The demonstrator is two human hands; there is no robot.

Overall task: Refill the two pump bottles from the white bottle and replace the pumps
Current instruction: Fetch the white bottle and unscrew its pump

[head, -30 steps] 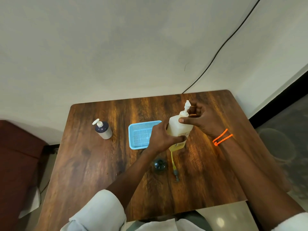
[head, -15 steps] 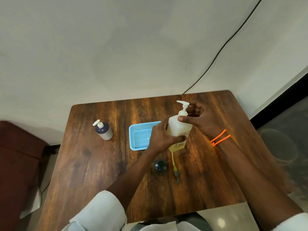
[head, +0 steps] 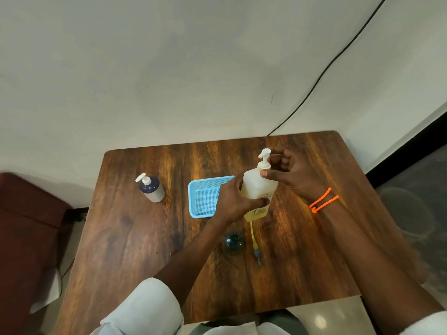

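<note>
A dark, streaky brown wooden worktop (head: pixel 135 238) stands against a plain pale wall (head: pixel 169 68), down which a thin black cable (head: pixel 321 76) runs. Near its middle, the left hand (head: pixel 233 199) wraps its fingers round a translucent yellowish pump bottle (head: pixel 258 187), while the right hand (head: pixel 297 176) pinches its white pump collar (head: pixel 263 166). A light blue plastic mesh tray (head: pixel 203 197) lies just beside it; what may be a small dark cap (head: pixel 233 240) sits nearer.
</note>
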